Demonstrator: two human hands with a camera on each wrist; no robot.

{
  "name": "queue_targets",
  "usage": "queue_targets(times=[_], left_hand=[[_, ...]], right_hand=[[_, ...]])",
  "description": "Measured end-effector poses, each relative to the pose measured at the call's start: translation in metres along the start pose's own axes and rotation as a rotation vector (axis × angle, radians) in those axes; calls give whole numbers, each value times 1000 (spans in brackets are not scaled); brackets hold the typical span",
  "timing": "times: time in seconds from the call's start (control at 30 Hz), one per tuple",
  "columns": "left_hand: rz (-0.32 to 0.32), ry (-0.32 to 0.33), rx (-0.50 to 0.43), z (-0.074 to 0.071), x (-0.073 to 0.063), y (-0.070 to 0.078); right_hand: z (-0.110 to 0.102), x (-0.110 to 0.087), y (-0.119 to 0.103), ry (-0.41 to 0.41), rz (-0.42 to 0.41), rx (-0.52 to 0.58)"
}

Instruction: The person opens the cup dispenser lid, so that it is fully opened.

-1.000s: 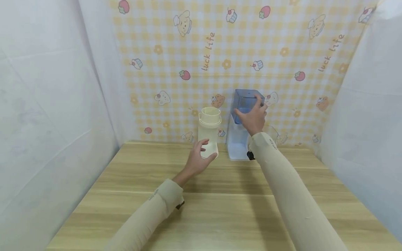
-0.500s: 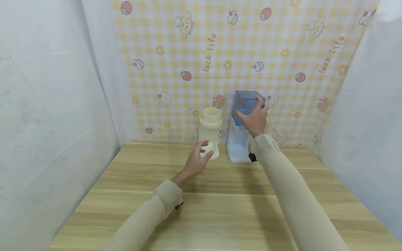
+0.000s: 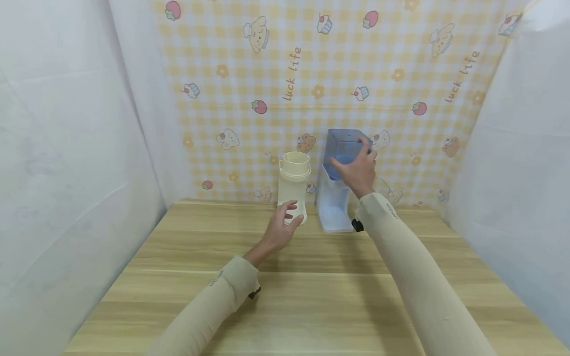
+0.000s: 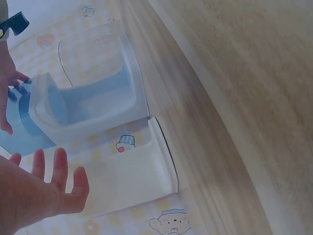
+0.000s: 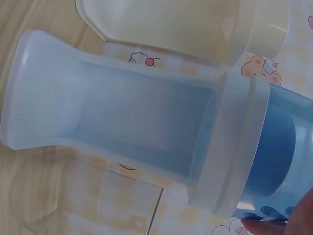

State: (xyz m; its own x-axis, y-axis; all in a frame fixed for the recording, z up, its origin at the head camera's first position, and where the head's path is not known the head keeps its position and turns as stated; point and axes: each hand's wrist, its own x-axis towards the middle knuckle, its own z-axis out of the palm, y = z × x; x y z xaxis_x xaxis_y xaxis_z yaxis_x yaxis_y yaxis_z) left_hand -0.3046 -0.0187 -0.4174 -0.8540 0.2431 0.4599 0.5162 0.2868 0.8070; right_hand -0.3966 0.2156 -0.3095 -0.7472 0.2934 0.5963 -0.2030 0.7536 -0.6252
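Note:
At the back of the table stands a white stand with a clear blue box seated on its top. My right hand grips the box, thumb at its front and fingers along its right side. In the right wrist view, a rounded darker blue part shows inside the box. Left of it is a cream stand, topped by a round cup with a thin handle loop. My left hand is in front of its base, fingers apart and holding nothing, as the left wrist view also shows.
A transparent upright piece stands right of the white stand, barely visible from the head. Close behind is a yellow checked cloth. White sheets hang at both sides of the wooden table.
The white stand and blue box have come slightly nearer, with my right hand still on the box. My left thumb has drawn in a little toward the fingers.

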Motion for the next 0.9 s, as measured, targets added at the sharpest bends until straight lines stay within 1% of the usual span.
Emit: queue_targets(times=[0.1,0.33,0.6,0.77,0.9], left_hand=[[-6,-6,-5,0,0,0],[-45,-25,-16,1,-2,3],[-33,-42,-37,2,-3,2],[-57,-64,-48,3,-5,4],[-76,-67,-47,4,-6,4]], right_hand=[[-1,-1,-1,-2,-7,-3],[-6,-6,-2,-15,-15,-6],[-9,-11,0,-22,-33,-13],[-14,-14,1,-25,-31,-25],[-18,-17,1,-36,-31,-27]])
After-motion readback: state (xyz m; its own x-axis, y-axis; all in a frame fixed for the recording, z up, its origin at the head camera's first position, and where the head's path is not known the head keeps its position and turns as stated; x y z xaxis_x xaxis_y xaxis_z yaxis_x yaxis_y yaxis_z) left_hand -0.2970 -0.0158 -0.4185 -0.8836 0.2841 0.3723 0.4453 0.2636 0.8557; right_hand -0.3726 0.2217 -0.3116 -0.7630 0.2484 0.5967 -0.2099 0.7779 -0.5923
